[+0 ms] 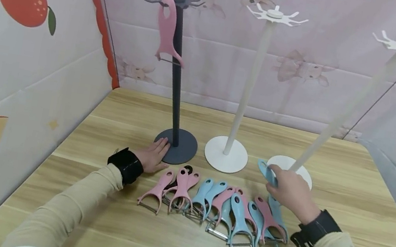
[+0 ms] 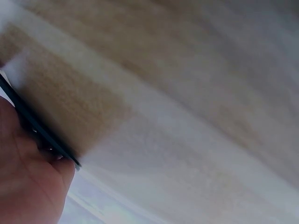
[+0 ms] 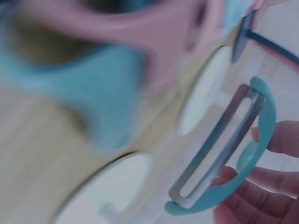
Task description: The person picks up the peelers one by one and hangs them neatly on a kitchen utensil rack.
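Observation:
My right hand (image 1: 294, 194) holds a blue Y-shaped peeler (image 1: 267, 172) in front of the right white stand. In the right wrist view, fingers grip this peeler around its head, its metal blade (image 3: 217, 147) facing the camera. My left hand (image 1: 153, 155) rests on the round base (image 1: 181, 155) of the dark grey stand, fingers fairly straight; in the left wrist view the hand (image 2: 28, 177) lies along the base's dark edge. A pink peeler (image 1: 166, 33) hangs from a hook atop that stand. Between my arms lies a row of pink and blue peelers (image 1: 240, 220).
Two white stands rise to the right of the dark one, the middle stand (image 1: 249, 88) and the right stand (image 1: 342, 108), each topped with bare hooks. A black-handled peeler (image 1: 188, 168) lies partly under pink ones. Printed cloth walls (image 1: 207, 68) enclose the wooden table (image 1: 137, 109).

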The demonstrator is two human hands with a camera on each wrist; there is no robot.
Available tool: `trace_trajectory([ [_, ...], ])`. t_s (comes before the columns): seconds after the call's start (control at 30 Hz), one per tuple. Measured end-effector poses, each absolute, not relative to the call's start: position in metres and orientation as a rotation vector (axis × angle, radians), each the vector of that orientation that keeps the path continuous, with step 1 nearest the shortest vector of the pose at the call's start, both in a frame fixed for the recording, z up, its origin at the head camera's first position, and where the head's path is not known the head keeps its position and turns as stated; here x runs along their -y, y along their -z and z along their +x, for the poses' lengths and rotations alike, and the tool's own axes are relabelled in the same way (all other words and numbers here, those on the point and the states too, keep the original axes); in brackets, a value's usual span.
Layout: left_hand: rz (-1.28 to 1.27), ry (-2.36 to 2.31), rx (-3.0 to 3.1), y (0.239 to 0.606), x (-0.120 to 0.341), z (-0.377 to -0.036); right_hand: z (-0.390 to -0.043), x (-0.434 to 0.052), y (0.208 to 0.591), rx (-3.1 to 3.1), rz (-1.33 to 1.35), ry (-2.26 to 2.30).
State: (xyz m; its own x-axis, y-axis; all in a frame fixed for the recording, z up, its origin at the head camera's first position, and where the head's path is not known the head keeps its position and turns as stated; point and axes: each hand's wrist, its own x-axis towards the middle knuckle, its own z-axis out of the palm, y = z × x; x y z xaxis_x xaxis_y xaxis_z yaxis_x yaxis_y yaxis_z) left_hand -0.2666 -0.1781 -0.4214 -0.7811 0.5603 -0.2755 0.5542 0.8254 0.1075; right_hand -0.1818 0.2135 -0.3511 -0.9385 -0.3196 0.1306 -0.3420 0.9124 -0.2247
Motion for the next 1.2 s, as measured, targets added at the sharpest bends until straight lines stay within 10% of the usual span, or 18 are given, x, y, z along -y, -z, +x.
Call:
trace_trajectory([
  [1.2, 0.826, -0.013, -2.697, 0.421, 0.177, -0.267, -0.240, -0.011, 0.185, 2.022, 0.693, -0.770],
])
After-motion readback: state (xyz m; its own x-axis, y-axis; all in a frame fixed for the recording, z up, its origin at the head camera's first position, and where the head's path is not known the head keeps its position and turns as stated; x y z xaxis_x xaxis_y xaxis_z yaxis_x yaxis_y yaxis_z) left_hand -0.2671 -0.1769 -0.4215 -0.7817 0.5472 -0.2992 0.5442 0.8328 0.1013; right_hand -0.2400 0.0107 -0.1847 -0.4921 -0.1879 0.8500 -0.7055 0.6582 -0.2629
